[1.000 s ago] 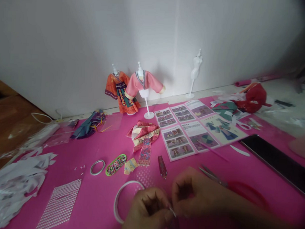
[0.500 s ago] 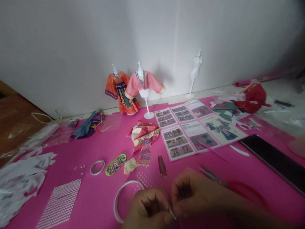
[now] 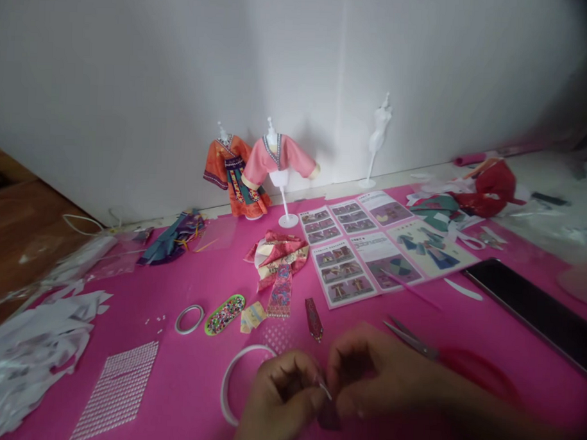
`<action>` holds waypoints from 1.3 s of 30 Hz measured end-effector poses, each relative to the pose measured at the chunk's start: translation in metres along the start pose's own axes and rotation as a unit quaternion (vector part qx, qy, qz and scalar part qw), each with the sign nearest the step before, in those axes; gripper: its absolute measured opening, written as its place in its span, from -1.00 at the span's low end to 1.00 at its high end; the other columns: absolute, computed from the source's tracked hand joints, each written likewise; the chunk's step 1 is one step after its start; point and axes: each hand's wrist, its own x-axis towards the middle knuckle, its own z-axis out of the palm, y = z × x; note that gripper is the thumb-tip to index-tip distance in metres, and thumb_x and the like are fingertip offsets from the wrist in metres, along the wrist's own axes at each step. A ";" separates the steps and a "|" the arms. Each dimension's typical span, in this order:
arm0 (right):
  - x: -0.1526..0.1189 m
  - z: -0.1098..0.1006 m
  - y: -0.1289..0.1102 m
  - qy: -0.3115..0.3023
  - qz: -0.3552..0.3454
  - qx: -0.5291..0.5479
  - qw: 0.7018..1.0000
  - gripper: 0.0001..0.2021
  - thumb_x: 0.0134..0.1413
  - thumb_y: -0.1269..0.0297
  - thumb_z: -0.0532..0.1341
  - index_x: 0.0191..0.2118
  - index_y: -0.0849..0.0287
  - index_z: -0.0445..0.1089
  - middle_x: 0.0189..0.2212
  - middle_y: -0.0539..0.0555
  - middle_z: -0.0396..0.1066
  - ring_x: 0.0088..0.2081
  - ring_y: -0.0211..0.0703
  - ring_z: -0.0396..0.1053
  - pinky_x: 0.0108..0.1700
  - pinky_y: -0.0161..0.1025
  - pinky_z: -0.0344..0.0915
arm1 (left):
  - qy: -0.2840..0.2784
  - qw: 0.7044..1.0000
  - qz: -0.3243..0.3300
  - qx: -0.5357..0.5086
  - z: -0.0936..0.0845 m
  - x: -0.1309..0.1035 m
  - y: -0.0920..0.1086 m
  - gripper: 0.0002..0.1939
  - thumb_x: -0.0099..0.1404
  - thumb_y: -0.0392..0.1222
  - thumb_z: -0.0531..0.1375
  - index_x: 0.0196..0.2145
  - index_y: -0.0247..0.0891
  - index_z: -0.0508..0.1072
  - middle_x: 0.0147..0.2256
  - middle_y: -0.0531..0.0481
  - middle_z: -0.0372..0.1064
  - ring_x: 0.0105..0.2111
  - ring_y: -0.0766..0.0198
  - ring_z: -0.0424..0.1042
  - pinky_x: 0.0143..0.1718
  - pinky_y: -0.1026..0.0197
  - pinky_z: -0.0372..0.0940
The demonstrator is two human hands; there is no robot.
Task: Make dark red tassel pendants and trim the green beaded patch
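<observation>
Pink mat (image 3: 182,383) covers the work surface from the near edge to the far white wall; bare mat lies between the rhinestone sheet (image 3: 117,390) at near left and the white tape ring (image 3: 234,381), and again to the right between the scissors (image 3: 455,360) and the dark tablet (image 3: 535,312). The left hand (image 3: 280,399) and the right hand (image 3: 365,373) meet at the near edge, fingertips touching, both curled with knuckles up; the left overlaps the right side of the tape ring. Between them a small dark red fabric piece (image 3: 329,417) hangs just below a thin pale sliver (image 3: 323,389); both hands are pinched closed about this spot, but which one grips which item cannot be told. A similar patterned strip (image 3: 313,318) lies just beyond the hands; the scissors rest close by the right hand; the instruction sheet (image 3: 379,245) lies further off, well apart.
</observation>
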 end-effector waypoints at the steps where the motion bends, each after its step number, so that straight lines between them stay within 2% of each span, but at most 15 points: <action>1: 0.000 0.001 0.001 0.012 -0.002 -0.001 1.000 -0.81 -0.17 0.25 0.40 -0.42 0.22 0.46 -0.55 -0.07 0.41 -0.48 -0.33 0.32 -0.43 -0.39 0.21 | 0.007 1.000 0.004 0.004 0.000 0.001 -0.001 -0.71 0.05 -0.05 0.49 -0.47 -0.27 0.53 -0.57 0.08 0.49 -0.56 0.35 0.48 -0.48 0.33 0.35; 5: 0.002 0.004 0.005 0.053 -0.011 -0.007 0.998 -0.93 -0.14 0.37 0.33 -0.47 0.20 0.44 -0.56 -0.07 0.42 -0.49 -0.33 0.33 -0.44 -0.39 0.20 | 0.024 1.000 0.006 0.004 -0.001 0.002 -0.005 -0.76 0.04 -0.13 0.45 -0.48 -0.26 0.48 -0.60 0.11 0.44 -0.63 0.37 0.40 -0.48 0.29 0.34; 10: 0.005 0.004 0.009 0.052 -0.009 -0.002 0.999 -0.92 -0.18 0.38 0.31 -0.51 0.20 0.39 -0.58 -0.07 0.39 -0.51 -0.30 0.33 -0.42 -0.35 0.20 | 0.004 1.000 -0.001 0.003 0.002 0.000 -0.003 -0.88 0.06 -0.26 0.36 -0.42 -0.26 0.48 -0.55 0.11 0.43 -0.56 0.36 0.39 -0.41 0.27 0.33; 13: 0.004 0.003 0.012 0.052 -0.008 -0.011 0.999 -0.93 -0.20 0.41 0.31 -0.51 0.20 0.39 -0.58 -0.07 0.39 -0.50 -0.30 0.31 -0.43 -0.35 0.18 | -0.004 1.000 0.006 0.026 0.005 -0.002 0.002 -0.91 0.11 -0.26 0.34 -0.42 -0.26 0.49 -0.55 0.11 0.42 -0.54 0.37 0.38 -0.41 0.29 0.31; 16: 0.003 0.004 0.012 0.050 -0.008 -0.022 0.998 -0.94 -0.20 0.43 0.29 -0.51 0.20 0.39 -0.58 -0.07 0.39 -0.51 -0.30 0.30 -0.42 -0.35 0.18 | 0.018 0.998 0.000 0.065 0.007 -0.002 0.006 -0.91 0.14 -0.27 0.33 -0.46 -0.27 0.48 -0.56 0.10 0.41 -0.56 0.36 0.38 -0.44 0.30 0.29; 20: 0.003 0.005 0.007 0.052 -0.015 -0.020 0.998 -0.95 -0.09 0.35 0.25 -0.46 0.20 0.40 -0.53 -0.05 0.41 -0.46 -0.27 0.33 -0.36 -0.31 0.22 | 0.049 0.995 0.003 0.084 0.005 -0.002 0.011 -0.85 0.18 -0.24 0.34 -0.51 -0.28 0.47 -0.57 0.09 0.43 -0.55 0.35 0.40 -0.43 0.30 0.30; 24: 0.005 0.006 0.006 0.098 -0.031 -0.063 0.993 -0.90 -0.11 0.31 0.34 -0.43 0.20 0.43 -0.58 -0.08 0.34 -0.51 -0.30 0.25 -0.44 -0.34 0.14 | 0.072 0.989 0.019 0.124 0.003 -0.001 0.012 -0.85 0.18 -0.22 0.35 -0.51 -0.27 0.50 -0.54 0.06 0.48 -0.49 0.31 0.44 -0.37 0.29 0.30; 26: 0.006 0.006 0.008 0.119 -0.049 -0.072 0.989 -0.92 -0.09 0.33 0.32 -0.45 0.19 0.42 -0.56 -0.05 0.39 -0.50 -0.28 0.30 -0.43 -0.33 0.16 | 0.077 0.987 0.018 0.140 0.003 -0.001 0.012 -0.85 0.19 -0.20 0.33 -0.50 -0.26 0.51 -0.54 0.05 0.49 -0.47 0.27 0.45 -0.33 0.26 0.31; 31: 0.006 0.006 0.011 0.136 -0.078 -0.059 0.986 -0.96 -0.07 0.39 0.25 -0.47 0.16 0.39 -0.50 -0.02 0.47 -0.43 -0.22 0.40 -0.38 -0.31 0.25 | 0.095 0.986 0.012 0.135 0.004 0.000 0.010 -0.91 0.13 -0.22 0.29 -0.50 -0.24 0.50 -0.52 0.04 0.49 -0.40 0.21 0.47 -0.30 0.23 0.29; 35: 0.006 0.005 0.011 0.137 -0.067 -0.076 0.985 -0.97 -0.08 0.40 0.23 -0.48 0.17 0.39 -0.54 -0.03 0.44 -0.46 -0.23 0.39 -0.40 -0.31 0.24 | 0.100 0.980 -0.003 0.174 0.003 0.000 0.011 -0.94 0.08 -0.27 0.29 -0.53 -0.25 0.51 -0.51 0.07 0.45 -0.44 0.28 0.39 -0.35 0.27 0.24; 39: 0.005 0.003 0.008 0.139 -0.061 -0.110 0.982 -0.98 -0.14 0.41 0.23 -0.50 0.17 0.40 -0.56 -0.03 0.43 -0.47 -0.23 0.36 -0.42 -0.32 0.23 | 0.095 0.975 -0.034 0.197 0.002 0.001 0.011 -0.90 0.04 -0.20 0.31 -0.54 -0.26 0.49 -0.56 0.06 0.41 -0.49 0.27 0.35 -0.39 0.25 0.20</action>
